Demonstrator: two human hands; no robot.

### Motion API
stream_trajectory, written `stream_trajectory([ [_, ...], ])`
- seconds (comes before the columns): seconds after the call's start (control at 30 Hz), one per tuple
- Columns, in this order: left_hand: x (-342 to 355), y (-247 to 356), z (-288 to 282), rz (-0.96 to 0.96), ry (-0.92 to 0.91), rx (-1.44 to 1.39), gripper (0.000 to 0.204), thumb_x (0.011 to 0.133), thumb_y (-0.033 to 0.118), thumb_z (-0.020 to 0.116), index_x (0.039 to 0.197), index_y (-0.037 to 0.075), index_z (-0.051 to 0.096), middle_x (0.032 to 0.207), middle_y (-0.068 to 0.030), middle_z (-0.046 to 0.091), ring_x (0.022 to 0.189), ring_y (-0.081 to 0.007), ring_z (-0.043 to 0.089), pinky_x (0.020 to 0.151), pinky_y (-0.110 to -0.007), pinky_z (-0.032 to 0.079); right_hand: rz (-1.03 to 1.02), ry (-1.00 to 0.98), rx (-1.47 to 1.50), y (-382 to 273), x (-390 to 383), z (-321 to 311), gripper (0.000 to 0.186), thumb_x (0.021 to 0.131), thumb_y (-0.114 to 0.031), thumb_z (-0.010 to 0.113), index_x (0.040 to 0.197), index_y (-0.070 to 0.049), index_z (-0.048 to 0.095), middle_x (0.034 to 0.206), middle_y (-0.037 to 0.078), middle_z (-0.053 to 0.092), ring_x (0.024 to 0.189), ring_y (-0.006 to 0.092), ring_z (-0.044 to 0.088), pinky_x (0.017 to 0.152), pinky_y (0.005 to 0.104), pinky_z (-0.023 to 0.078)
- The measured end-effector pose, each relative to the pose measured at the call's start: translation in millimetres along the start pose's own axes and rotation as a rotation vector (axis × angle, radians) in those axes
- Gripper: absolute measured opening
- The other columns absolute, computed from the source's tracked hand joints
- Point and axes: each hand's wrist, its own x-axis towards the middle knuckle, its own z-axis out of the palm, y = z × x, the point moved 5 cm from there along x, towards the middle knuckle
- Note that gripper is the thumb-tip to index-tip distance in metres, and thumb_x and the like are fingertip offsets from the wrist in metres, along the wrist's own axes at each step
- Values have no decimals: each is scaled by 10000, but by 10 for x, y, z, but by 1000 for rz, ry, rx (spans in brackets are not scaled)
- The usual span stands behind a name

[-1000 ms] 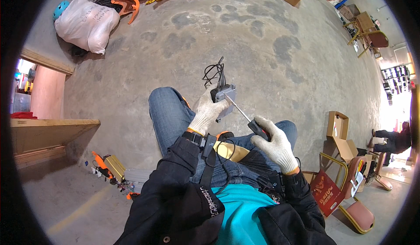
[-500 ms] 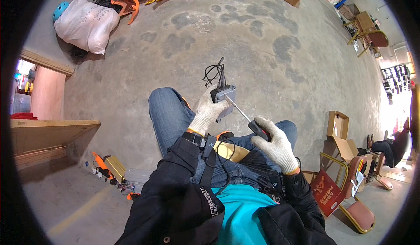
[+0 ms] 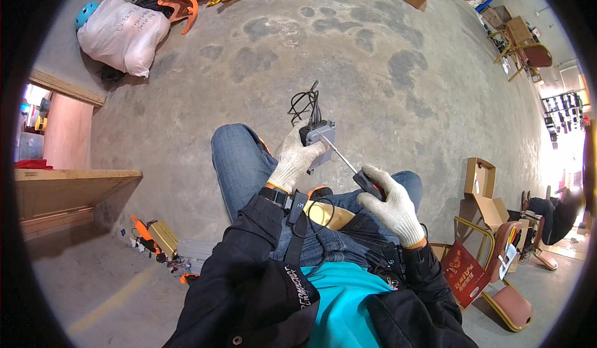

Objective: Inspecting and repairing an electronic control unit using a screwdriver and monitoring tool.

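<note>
My gloved left hand is closed round a small grey and black device, held up over the floor between my knees. A bundle of black cable rises from the device's far end. In my gloved right hand is a screwdriver, gripped by its dark handle. Its metal shaft slants up to the left, and the tip meets the device's near face beside my left fingers. The exact spot under the tip is too small to make out.
At the left juts a wooden shelf edge. Below it lie orange and gold parts. A white sack stands far left. Open cardboard boxes and a fallen chair are at the right, with a seated person beyond.
My hands, the device and the screwdriver look almost unmoved. The seated person at the far right has shifted slightly.
</note>
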Motion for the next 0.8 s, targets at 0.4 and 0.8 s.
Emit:
stream_trajectory([
  [0.4, 58, -81, 7, 27, -21, -25, 768, 810, 274, 893, 1487, 89, 582, 1259, -145, 750, 1118, -266, 729, 930, -381, 593, 8, -2, 4, 25, 3, 9, 647, 907, -226, 786, 1478, -1, 579, 1390, 201, 699, 1278, 267, 683, 1106, 362, 503],
  [0.8, 71, -155, 37, 40, -14, 23, 866, 801, 325, 906, 1542, 75, 535, 1265, -143, 751, 1091, -247, 729, 895, -363, 602, -97, 96, -328, -214, -58, -138, 525, 876, -185, 801, 1377, -68, 696, 1204, 185, 681, 1112, 331, 691, 976, 384, 545],
])
